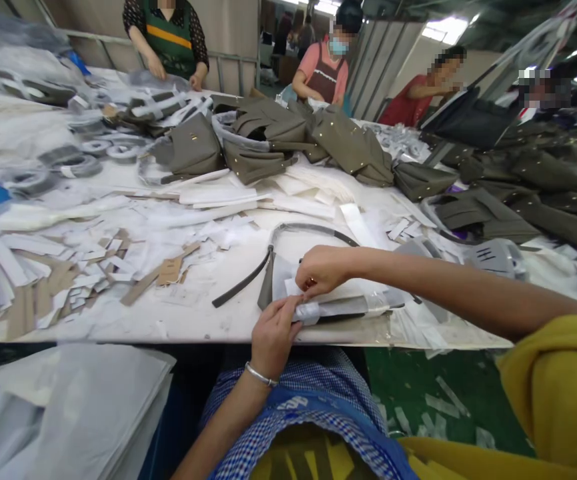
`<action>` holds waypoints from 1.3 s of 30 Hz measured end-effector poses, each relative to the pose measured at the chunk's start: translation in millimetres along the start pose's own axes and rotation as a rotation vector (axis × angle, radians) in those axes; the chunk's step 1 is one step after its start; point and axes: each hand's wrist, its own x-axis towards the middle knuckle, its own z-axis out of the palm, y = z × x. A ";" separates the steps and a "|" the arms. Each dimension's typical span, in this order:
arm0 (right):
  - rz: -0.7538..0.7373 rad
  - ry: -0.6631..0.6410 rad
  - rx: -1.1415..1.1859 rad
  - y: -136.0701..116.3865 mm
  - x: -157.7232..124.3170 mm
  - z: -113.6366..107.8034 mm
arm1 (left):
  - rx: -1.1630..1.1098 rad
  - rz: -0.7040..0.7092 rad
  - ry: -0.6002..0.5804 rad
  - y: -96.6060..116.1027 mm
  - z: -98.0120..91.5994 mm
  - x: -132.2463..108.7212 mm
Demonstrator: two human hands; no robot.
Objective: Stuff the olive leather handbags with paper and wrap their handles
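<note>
A dark bag strap (pixel 241 288) curves across the table in front of me, its loop partly covered in clear film (pixel 298 228). Its near length is wrapped in a pale sleeve (pixel 341 308). My left hand (pixel 273 333), with a silver bangle at the wrist, is closed, thumb and fingers pinching the sleeve's left end. Just above it, my right hand (pixel 322 270) is curled with its fingertips pressed together, touching the left fingertips. What lies inside the right hand's pinch is hidden. White paper (pixel 293 288) shows under the right hand.
Olive-brown bags (pixel 353 143) are heaped across the table's middle and right. Cardboard and paper strips (pixel 73 280) lie scattered at left. Wrapped rolls (pixel 81 167) sit farther back. White sheets (pixel 103 407) fill a bin at lower left. Several people work across the table.
</note>
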 end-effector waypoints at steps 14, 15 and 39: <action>0.047 -0.289 -0.119 1.8 44.1 -8.5 | 0.038 0.205 0.125 -3.2 4.6 -2.8; 0.051 -0.296 -0.098 2.2 46.8 -9.7 | 0.039 0.220 0.119 -3.3 4.2 -2.5; 0.425 0.030 0.155 99.9 42.9 -3.7 | 0.030 0.211 0.174 -4.5 8.2 -3.8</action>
